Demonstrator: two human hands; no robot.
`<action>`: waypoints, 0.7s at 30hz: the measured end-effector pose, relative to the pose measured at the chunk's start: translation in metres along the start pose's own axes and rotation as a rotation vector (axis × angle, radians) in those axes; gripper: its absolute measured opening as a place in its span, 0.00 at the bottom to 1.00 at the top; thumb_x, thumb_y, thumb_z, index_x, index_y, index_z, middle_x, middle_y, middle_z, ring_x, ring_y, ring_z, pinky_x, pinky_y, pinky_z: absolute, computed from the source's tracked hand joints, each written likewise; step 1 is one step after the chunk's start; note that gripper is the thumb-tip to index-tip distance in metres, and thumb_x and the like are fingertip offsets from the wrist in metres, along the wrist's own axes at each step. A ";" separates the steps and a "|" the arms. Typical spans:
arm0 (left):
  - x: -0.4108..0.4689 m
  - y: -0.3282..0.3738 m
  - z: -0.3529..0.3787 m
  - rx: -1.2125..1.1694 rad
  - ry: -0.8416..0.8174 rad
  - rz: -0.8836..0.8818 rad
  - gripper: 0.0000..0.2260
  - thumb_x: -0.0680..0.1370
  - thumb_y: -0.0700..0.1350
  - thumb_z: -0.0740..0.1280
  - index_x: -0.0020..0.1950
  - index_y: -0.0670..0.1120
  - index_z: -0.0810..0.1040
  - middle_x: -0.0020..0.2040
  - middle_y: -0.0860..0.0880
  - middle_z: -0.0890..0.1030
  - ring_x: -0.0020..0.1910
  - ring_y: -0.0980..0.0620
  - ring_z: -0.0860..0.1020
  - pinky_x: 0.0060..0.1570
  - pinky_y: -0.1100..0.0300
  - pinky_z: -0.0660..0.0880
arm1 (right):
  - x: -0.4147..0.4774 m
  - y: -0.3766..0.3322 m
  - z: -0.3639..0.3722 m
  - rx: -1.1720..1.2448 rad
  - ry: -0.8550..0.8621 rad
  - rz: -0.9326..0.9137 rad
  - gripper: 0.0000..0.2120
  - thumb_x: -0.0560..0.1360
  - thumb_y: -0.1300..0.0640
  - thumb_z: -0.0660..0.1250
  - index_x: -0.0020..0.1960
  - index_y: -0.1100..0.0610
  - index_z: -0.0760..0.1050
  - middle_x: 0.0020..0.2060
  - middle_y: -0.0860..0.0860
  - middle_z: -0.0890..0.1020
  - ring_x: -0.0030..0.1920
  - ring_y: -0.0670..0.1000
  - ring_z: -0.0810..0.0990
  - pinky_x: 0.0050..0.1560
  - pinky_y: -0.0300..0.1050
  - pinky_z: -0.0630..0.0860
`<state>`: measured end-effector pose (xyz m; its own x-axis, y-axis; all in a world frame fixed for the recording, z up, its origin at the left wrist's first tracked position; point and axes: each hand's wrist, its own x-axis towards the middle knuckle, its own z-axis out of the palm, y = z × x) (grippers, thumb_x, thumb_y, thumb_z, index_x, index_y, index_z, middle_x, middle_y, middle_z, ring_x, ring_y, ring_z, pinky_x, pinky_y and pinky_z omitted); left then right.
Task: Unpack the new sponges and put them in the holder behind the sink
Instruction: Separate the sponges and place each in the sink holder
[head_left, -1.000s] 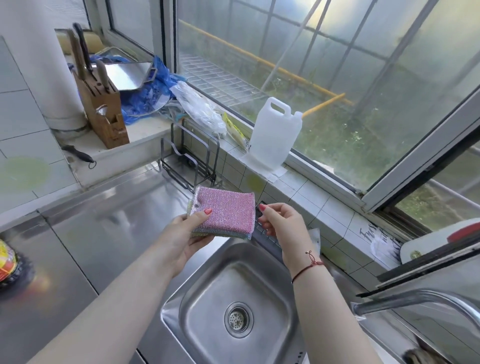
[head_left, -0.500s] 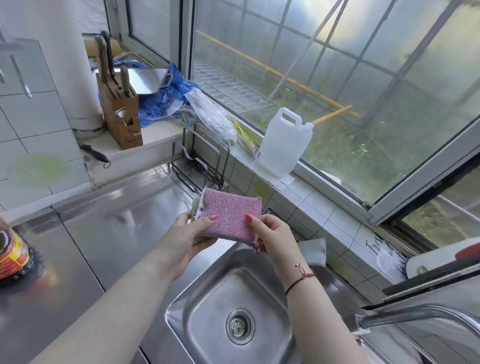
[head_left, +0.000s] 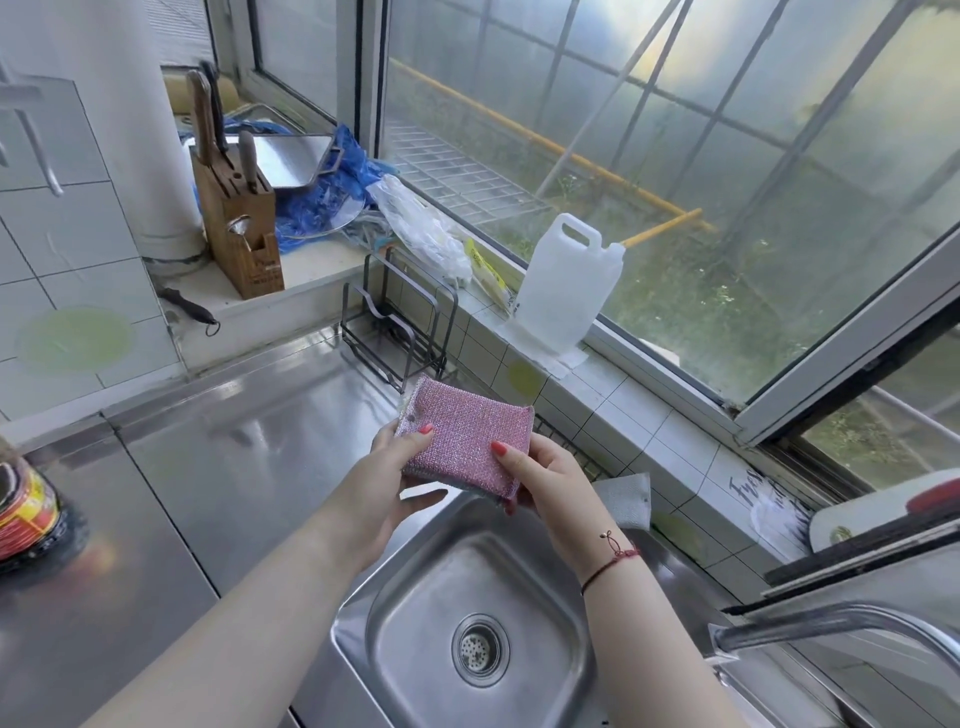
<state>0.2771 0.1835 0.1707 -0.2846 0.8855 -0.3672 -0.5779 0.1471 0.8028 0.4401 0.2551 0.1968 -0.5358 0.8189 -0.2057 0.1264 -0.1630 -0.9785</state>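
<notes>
Landmark: sink, a steel basin set into the steel desk; all positions below are given from it.
Sponges: a pink glittery stack held in the air above the sink's far-left corner, flat face tilted toward the camera. A grey layer shows along the lower edge, so more than one pad appears to be stacked — the count cannot be told.
Left hand: left hand at the stack's near-left corner, thumb on top and fingers underneath; grip closed on the sponges.
Right hand: right hand at the near-right edge, thumb on the top face, fingers curled beneath; grip likewise closed on the sponges.
Holder: a dark wire rack runs along the tiled ledge just behind the sink, partly hidden by the hands; a grey pad lies at its right end. Judged to be the target.
Packaging: no wrapper can be made out on the stack; whether any film remains cannot be told.
Handling, judged: light, soft and compressible; the woven metallic face looks rough, so slipping is unlikely. Not fragile.
Where to hold, judged: pinch opposite short edges, thumb above and fingers below, to peel layers apart — a one-handed edge pinch should suffice for carrying.
Risk, judged: a loosened pad could drop into the sink directly below.
</notes>
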 end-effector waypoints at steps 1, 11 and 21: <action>0.000 -0.001 0.001 0.011 0.001 0.006 0.13 0.78 0.51 0.62 0.62 0.50 0.72 0.49 0.46 0.79 0.47 0.48 0.78 0.44 0.54 0.77 | -0.001 0.000 -0.001 0.010 -0.002 0.000 0.12 0.78 0.58 0.67 0.55 0.67 0.77 0.37 0.55 0.77 0.29 0.47 0.73 0.30 0.41 0.71; 0.004 -0.003 0.008 -0.032 -0.001 0.006 0.14 0.82 0.49 0.54 0.61 0.43 0.72 0.49 0.42 0.81 0.45 0.47 0.80 0.47 0.54 0.77 | -0.004 -0.013 -0.009 0.252 0.076 -0.024 0.05 0.79 0.61 0.63 0.50 0.59 0.77 0.30 0.51 0.76 0.25 0.49 0.73 0.26 0.40 0.71; 0.009 -0.005 0.003 -0.067 0.005 -0.013 0.07 0.79 0.44 0.63 0.55 0.44 0.73 0.48 0.44 0.81 0.46 0.47 0.81 0.49 0.54 0.78 | 0.003 -0.019 -0.049 0.295 0.355 -0.078 0.06 0.79 0.58 0.65 0.54 0.59 0.76 0.35 0.50 0.80 0.27 0.47 0.74 0.29 0.39 0.73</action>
<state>0.2793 0.1920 0.1648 -0.2809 0.8813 -0.3800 -0.6315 0.1285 0.7647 0.4774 0.2879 0.2156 -0.2091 0.9642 -0.1633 -0.1729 -0.2009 -0.9642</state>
